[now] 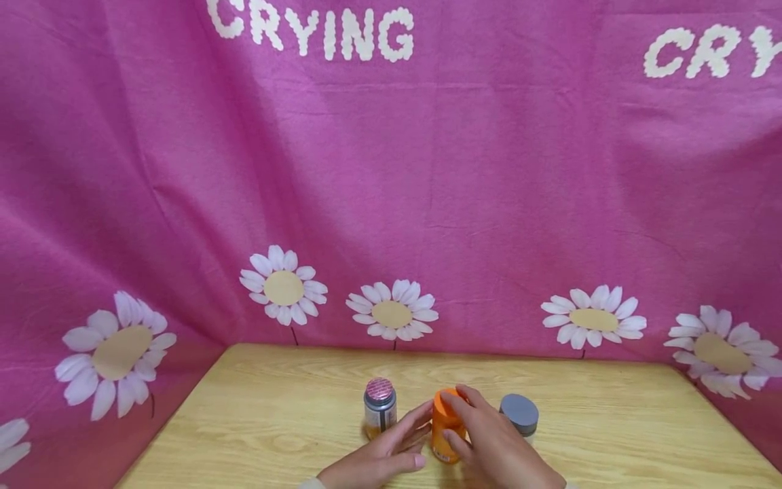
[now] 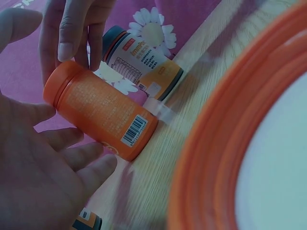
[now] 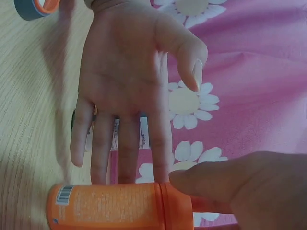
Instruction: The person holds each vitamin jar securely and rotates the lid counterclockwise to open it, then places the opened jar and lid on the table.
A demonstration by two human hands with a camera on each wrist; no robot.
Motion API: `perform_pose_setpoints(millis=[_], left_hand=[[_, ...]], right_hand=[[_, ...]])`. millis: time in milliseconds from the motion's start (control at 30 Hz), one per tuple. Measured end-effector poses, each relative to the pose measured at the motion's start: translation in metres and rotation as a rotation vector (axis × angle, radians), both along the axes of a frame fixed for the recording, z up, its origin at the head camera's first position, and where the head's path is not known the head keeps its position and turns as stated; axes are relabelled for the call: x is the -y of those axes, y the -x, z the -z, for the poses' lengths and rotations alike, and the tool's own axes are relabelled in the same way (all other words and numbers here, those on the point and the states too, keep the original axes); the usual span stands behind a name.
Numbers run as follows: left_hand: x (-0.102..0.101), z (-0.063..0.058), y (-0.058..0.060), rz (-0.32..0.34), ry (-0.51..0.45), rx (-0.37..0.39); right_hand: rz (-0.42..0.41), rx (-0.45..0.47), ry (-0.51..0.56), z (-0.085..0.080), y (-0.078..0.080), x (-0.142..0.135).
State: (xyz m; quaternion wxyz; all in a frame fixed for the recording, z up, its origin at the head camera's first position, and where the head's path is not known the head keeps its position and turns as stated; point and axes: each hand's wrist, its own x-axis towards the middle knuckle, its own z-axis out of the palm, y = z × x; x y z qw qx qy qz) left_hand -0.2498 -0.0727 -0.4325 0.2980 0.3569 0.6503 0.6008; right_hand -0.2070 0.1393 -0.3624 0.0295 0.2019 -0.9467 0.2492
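An orange bottle (image 1: 441, 441) with a matching orange cap stands upright on the table between the two hands. From above, my right hand (image 1: 497, 435) grips its cap, with the thumb on the near side and fingers over the far side. My left hand (image 1: 381, 451) has its fingers stretched out along the bottle's left side, fingertips right at it in the left wrist view. To the left stands a bottle (image 1: 380, 407) with no cap and a pink seal over its mouth. Just right of my right hand is a grey-capped bottle (image 1: 519, 413), partly hidden by that hand.
A grey lid (image 3: 36, 7) with an orange inside lies on the wooden table (image 1: 275, 401), and its orange rim (image 2: 206, 158) looms large in the left wrist view. A pink cloth (image 1: 476, 204) with daisies hangs behind and beside the table.
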Motion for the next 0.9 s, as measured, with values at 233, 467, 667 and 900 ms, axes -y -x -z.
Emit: perform_pose_setpoints(millis=[233,467,667,900], left_hand=[[0.001,-0.0031,0.0002,0.014,-0.033,0.064],[0.0014,-0.0028,0.0038,0.057,-0.059,0.03],[0.0025,-0.0039,0.0055,0.064,-0.046,0.022],[0.0024,-0.0032,0.0067,0.038,0.01,0.007]], right_hand=[[0.047,-0.163,-0.015,0.0061,0.0038,0.0014],[0.093,-0.196,-0.055,0.0044,0.0066,0.0032],[0.076,-0.091,-0.035,0.0004,0.0063,0.0008],[0.042,-0.012,0.035,0.0018,0.0077,-0.0046]])
